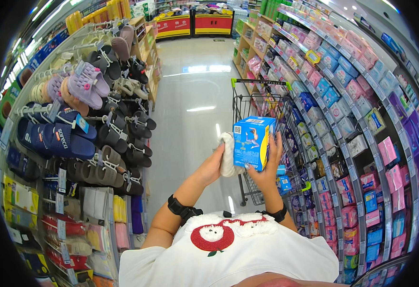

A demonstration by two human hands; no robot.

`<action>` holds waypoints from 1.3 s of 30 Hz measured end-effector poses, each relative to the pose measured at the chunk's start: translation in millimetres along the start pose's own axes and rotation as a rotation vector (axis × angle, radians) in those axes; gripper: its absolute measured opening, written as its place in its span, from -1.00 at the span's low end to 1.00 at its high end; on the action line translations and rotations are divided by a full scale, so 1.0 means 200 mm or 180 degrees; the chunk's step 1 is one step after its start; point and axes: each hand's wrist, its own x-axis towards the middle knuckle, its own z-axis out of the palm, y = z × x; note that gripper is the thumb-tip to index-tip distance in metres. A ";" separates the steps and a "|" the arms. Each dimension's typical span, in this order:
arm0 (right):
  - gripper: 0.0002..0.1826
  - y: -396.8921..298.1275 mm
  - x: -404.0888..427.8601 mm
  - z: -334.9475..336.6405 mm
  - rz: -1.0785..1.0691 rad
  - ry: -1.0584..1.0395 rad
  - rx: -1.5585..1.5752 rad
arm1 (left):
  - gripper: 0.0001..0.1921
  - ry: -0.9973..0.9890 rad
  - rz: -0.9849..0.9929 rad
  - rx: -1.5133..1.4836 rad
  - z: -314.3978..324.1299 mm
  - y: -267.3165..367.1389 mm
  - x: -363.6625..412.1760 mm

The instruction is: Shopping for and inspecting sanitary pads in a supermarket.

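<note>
A blue box with a yellow edge point(250, 143) is held up before my chest, with printing and a printed code on its face. My right hand point(269, 158) grips its lower right side, thumb at the bottom and fingers along the yellow edge. At the box's left, my left hand point(214, 163) holds a cream knitted or fluffy fabric item point(229, 158), which lies against the box. Behind the box stands a black wire shopping cart point(243, 107) with green handle ends; small blue packs point(284, 184) show low beside it.
Racks of slippers point(62, 140) and packaged textiles line the left. Shelves of pink and blue packs point(352, 143) curve along the right, close to the cart. A shiny tiled aisle point(188, 89) leads to red and yellow promotion bins point(213, 25).
</note>
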 end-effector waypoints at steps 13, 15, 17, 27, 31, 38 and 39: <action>-0.10 0.00 0.03 0.01 -0.0359 -0.0451 0.0444 | -0.45 -0.0176 -0.0189 -0.0723 -0.06 0.03 0.13; -0.07 0.03 0.04 -0.02 -0.0171 -0.0336 0.0189 | -0.48 -0.0365 -0.0300 -0.0309 -0.05 0.00 0.13; -0.07 0.05 0.04 -0.04 -0.0011 -0.0173 0.0188 | -0.46 -0.0582 -0.0415 -0.0149 -0.01 -0.01 0.09; -0.25 -0.02 0.04 0.02 -0.0702 -0.0162 -0.0316 | -0.39 -0.0658 -0.0646 -0.1163 -0.07 -0.02 0.13; -0.27 -0.05 0.04 0.04 -0.1131 -0.0273 -0.0227 | -0.40 -0.0700 -0.0611 -0.1318 -0.12 -0.03 0.14; -0.34 -0.04 -0.01 0.04 -0.0761 -0.0906 -0.0153 | -0.47 -0.0673 -0.0607 -0.1486 -0.18 -0.06 0.08; -0.26 -0.01 -0.04 0.06 -0.0423 -0.0716 0.0067 | -0.47 -0.0647 -0.0729 -0.1438 -0.20 -0.07 0.07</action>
